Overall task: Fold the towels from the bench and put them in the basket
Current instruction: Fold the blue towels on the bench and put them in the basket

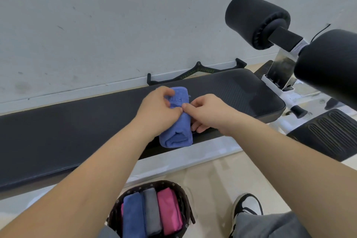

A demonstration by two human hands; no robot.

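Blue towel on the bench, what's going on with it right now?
A person is folding the blue towel on the black bench. It is already down to a narrow bundle. The left hand grips its upper part and the right hand pinches it at the middle. On the floor below, the basket already holds a darker blue towel, a grey towel and a pink towel, all folded.

A black handle bar [193,74] leans against the scuffed wall [116,25].
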